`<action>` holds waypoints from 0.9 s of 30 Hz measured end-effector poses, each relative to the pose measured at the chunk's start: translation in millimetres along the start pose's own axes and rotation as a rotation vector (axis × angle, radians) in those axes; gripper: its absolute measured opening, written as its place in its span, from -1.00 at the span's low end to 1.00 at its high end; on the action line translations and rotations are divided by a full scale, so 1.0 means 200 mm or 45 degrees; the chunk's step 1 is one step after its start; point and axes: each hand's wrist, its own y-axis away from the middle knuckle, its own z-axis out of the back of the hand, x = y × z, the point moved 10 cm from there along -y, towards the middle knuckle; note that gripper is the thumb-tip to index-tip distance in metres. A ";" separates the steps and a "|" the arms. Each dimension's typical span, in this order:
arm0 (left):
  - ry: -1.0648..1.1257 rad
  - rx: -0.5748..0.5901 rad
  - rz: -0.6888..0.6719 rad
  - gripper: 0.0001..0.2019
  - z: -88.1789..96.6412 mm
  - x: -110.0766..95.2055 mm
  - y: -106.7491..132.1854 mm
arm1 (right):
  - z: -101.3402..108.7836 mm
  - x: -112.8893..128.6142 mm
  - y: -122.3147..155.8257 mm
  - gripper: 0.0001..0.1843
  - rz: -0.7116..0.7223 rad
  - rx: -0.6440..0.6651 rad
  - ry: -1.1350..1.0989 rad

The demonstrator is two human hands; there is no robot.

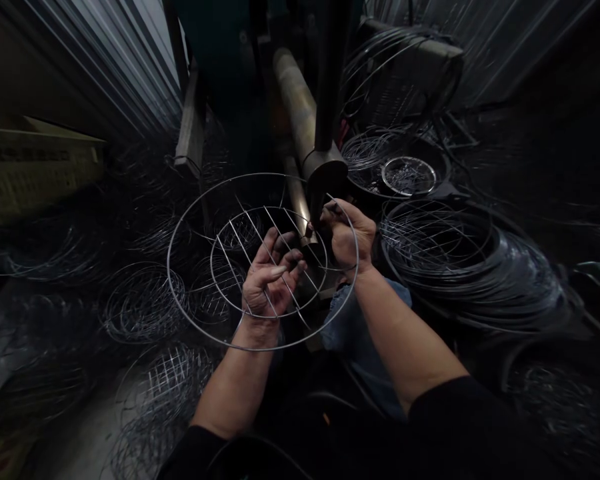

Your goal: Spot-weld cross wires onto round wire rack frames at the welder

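A round wire rack (pixel 240 241), with an outer ring, a smaller inner ring and several straight bars, is held tilted in front of the machine. My left hand (pixel 270 280) is under and within the inner ring, palm up, its fingers curled about the bars. Close to the machine's tip, my right hand (pixel 353 237) is closed with thumb and fingers pinched; what lies in the pinch is too dark to make out. The outer ring crosses in front of that hand. A brass-coloured lower arm (pixel 296 193) of the machine reaches down to the inner ring.
Above the rack juts a thick metal cylinder (pixel 300 100). On the right are a large stack of wire rings (pixel 510 280) and a round dish (pixel 409 176) of small metal pieces. More wire racks (pixel 167 373) lie low on the left, with a yellow crate (pixel 35 167) behind.
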 end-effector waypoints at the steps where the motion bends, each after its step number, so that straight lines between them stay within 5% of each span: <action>1: -0.003 -0.006 -0.003 -0.45 0.00 0.00 0.00 | 0.00 0.00 0.00 -0.90 0.009 0.002 0.007; 9: 0.094 0.029 0.010 -0.47 -0.02 0.00 -0.01 | 0.01 -0.01 0.00 -0.90 -0.124 0.058 0.010; 16: 0.075 0.250 0.235 -0.29 -0.05 0.06 -0.04 | 0.13 0.05 0.29 -0.67 -0.442 0.509 -0.049; 21: 0.110 0.256 0.237 -0.41 -0.05 0.07 -0.04 | 0.23 0.15 0.38 -0.90 -0.200 0.045 0.045; 27: 0.027 0.226 0.206 -0.42 -0.06 0.08 -0.01 | 0.22 0.16 0.36 -0.83 -0.171 -0.022 0.196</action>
